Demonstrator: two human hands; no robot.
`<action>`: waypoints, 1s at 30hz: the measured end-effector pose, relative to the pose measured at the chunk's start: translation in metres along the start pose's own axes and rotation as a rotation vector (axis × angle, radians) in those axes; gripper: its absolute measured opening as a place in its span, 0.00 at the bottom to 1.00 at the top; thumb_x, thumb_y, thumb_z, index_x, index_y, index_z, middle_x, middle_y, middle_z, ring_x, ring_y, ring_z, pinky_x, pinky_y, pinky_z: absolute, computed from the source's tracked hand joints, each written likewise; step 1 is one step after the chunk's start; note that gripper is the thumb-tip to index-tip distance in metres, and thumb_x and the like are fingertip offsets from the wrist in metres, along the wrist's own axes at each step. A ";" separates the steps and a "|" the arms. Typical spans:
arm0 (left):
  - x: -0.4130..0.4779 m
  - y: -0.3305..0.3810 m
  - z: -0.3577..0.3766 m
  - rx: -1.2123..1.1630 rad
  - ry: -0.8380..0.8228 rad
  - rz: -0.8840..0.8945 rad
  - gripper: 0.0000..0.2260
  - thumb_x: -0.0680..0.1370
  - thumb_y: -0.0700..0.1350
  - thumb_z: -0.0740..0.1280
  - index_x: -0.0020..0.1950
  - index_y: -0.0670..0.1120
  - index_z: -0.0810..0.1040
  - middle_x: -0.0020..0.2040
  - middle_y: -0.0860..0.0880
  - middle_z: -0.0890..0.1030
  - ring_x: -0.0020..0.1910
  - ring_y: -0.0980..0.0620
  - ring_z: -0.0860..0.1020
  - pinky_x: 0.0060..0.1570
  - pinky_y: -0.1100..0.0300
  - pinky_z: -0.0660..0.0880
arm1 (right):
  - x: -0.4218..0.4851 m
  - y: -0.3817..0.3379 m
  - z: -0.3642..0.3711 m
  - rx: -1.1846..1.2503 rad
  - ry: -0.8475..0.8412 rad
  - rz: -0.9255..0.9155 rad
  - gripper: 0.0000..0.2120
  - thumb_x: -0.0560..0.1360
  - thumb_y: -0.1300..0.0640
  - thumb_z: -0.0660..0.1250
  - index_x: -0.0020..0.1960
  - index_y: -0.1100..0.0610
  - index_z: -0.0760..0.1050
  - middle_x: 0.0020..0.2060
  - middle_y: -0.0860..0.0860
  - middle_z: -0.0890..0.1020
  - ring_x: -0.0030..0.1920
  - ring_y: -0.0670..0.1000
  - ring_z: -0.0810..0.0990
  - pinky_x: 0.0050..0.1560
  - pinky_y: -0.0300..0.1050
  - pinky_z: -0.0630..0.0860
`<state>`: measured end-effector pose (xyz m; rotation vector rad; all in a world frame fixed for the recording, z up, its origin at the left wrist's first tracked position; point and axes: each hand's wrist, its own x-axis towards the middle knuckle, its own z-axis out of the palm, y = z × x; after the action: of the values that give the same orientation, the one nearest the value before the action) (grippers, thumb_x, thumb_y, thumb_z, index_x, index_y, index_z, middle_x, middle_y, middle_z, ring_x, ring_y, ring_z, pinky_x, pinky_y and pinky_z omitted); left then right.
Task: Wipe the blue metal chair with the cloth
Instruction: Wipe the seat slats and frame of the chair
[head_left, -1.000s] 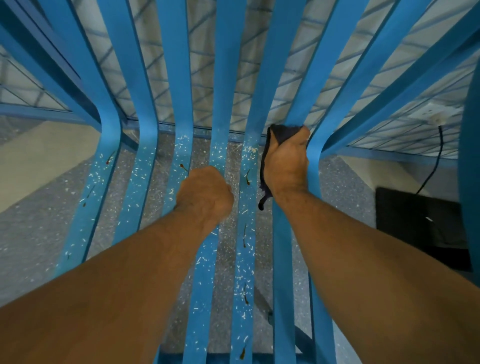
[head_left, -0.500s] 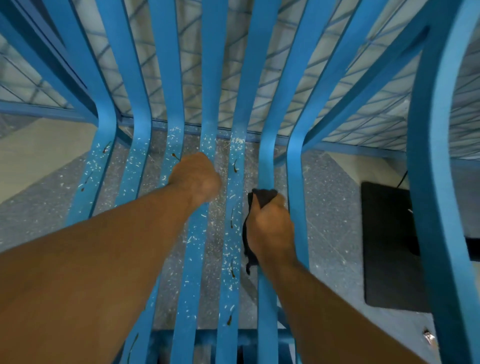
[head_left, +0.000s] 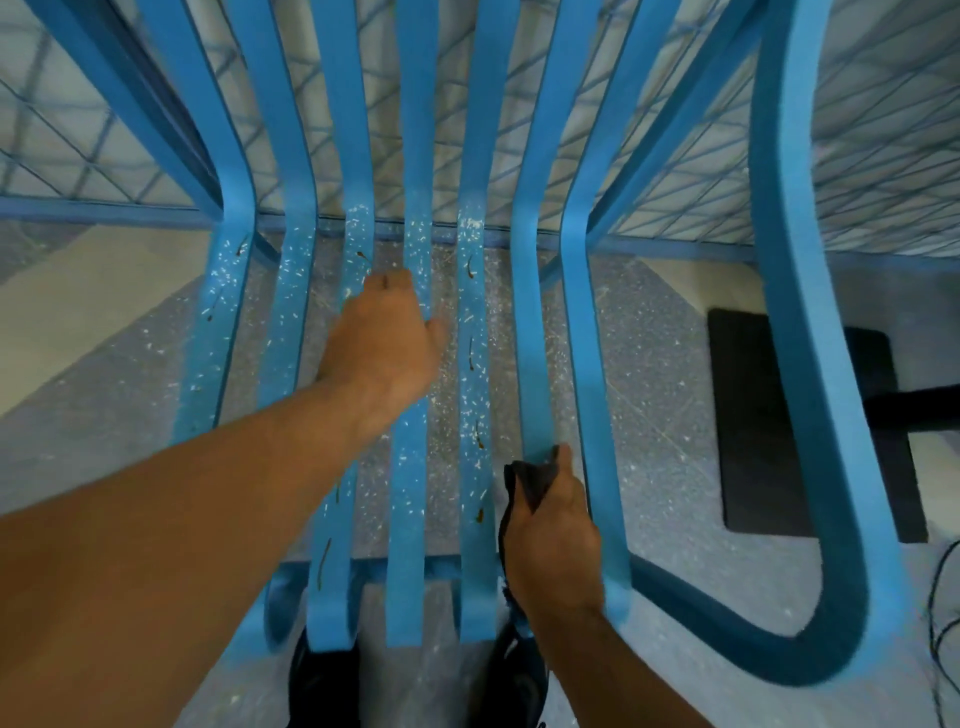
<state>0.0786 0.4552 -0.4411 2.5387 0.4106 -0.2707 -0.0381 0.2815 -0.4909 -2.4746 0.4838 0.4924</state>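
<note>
The blue metal chair (head_left: 587, 338) fills the frame, its slats running from top to bottom. The left hand (head_left: 384, 338), at centre, curls its fingers round a middle slat speckled with white flecks (head_left: 470, 374). Lower right of centre, the right hand (head_left: 556, 540) grips a dark cloth (head_left: 530, 480) against a clean slat – near the seat's front edge. A black mat (head_left: 753, 415) lies on the floor at right.

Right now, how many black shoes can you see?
2. The left black shoe peeks below the front edge of the blue metal chair; the right black shoe is beside it, partly hidden.
</note>
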 end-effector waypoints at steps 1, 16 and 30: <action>-0.015 -0.002 0.000 -0.003 0.024 0.027 0.21 0.80 0.50 0.62 0.71 0.43 0.67 0.65 0.43 0.73 0.58 0.42 0.75 0.53 0.51 0.74 | -0.008 0.003 -0.001 0.014 -0.011 0.015 0.28 0.79 0.41 0.56 0.76 0.49 0.56 0.65 0.51 0.75 0.61 0.58 0.77 0.61 0.58 0.75; -0.180 -0.001 0.064 -0.404 -0.258 0.001 0.14 0.81 0.48 0.61 0.65 0.48 0.77 0.59 0.51 0.80 0.54 0.56 0.78 0.54 0.66 0.72 | -0.070 0.045 -0.020 0.112 -0.176 -0.070 0.30 0.78 0.42 0.58 0.77 0.40 0.51 0.67 0.49 0.73 0.62 0.52 0.75 0.60 0.51 0.74; -0.201 0.010 0.065 -0.841 -0.631 -0.343 0.12 0.80 0.48 0.61 0.48 0.41 0.80 0.47 0.41 0.82 0.46 0.50 0.79 0.54 0.51 0.75 | -0.089 0.062 -0.030 -0.114 -0.050 -0.376 0.30 0.78 0.39 0.54 0.77 0.52 0.59 0.72 0.57 0.66 0.68 0.59 0.67 0.68 0.56 0.68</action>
<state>-0.1124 0.3644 -0.4349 1.4572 0.5518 -0.8035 -0.1351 0.2364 -0.4569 -2.5722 -0.0349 0.4350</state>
